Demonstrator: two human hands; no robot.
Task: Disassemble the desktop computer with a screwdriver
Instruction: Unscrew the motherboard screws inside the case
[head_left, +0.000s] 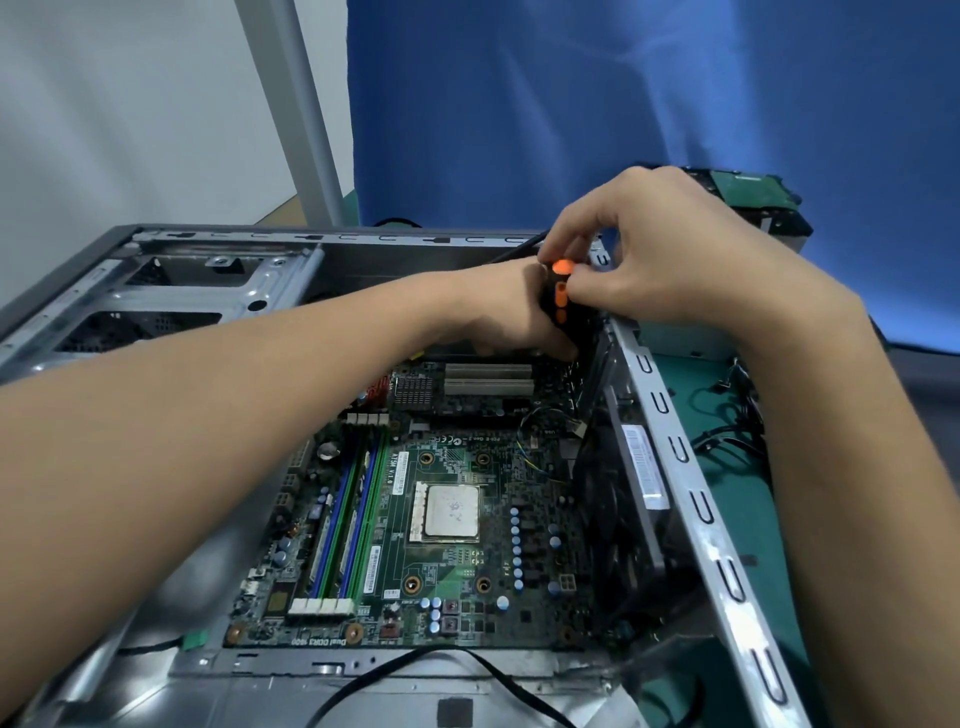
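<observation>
**Figure.** The case lay open on its side on the green tabletop. The board sat flat in its floor, with the bare CPU near the middle. The step in hand looked to be a screw at the board's far right corner, close to the rear wall. The tip and the screw itself were hidden behind your hands. To do it well, you needed to keep the shaft square to the screw, press down steadily and turn slowly. That way the tip would not slip onto the board or the slots just beside it. Your left hand reached in from the left and gripped the lower handle of the screwdriver, fingers curled closely round it. Your right hand came over from above and pinched the orange-capped top between narrow fingertips. Farther right, a drive sat beyond the case.
</observation>
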